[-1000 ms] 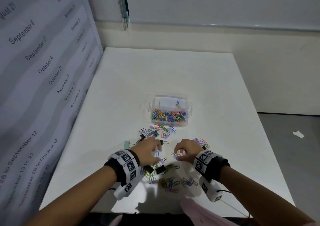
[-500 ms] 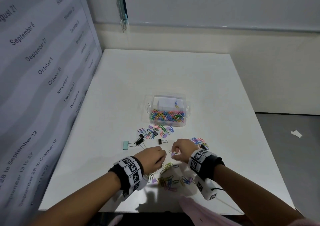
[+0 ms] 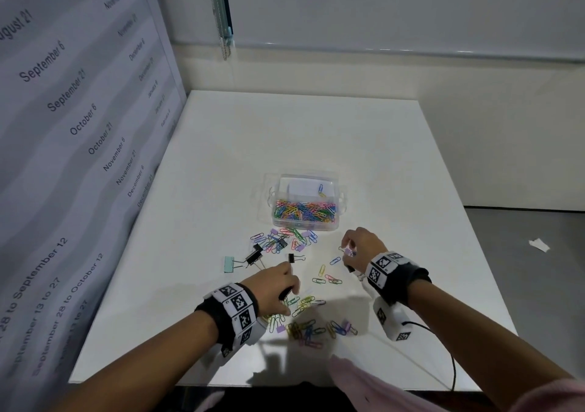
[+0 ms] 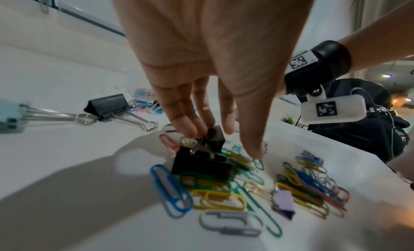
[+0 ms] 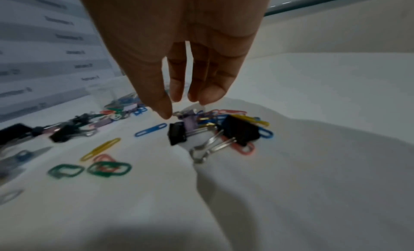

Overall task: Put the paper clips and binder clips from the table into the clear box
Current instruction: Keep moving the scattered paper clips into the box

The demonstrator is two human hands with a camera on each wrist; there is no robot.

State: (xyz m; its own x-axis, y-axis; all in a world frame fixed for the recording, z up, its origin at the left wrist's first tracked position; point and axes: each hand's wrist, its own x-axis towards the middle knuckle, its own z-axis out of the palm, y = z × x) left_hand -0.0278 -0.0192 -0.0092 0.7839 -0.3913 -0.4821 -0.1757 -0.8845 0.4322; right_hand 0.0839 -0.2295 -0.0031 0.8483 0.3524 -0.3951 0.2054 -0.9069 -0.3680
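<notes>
Spreading across most of the room's corner, the white table (image 3: 221, 146) carries everything, and the clear box (image 3: 306, 202) sits mid-table with its top open, already lined with coloured paper clips, within easy reach of both hands, I'd guess so that each handful has only a short trip. Between box and person lie loose paper clips (image 3: 308, 324) and binder clips in several scattered groups: one just in front of the box, one near the table's front edge, a few between. A mint binder clip (image 3: 229, 263) lies off to the left, its wire handles meeting those of a black one.

The left hand (image 3: 275, 288) hangs over the near heap, fingertips (image 4: 190, 131) drawn narrowly together and pinching the handles of a black binder clip (image 4: 201, 159), which looks lifted clear of the clips beneath. The right hand (image 3: 361, 247) works nearer the box, thumb (image 5: 164, 111) and fingers almost closed, seemingly pinching a small purple binder clip (image 5: 189, 122) by its wire. Black clips lie just beside it.
</notes>
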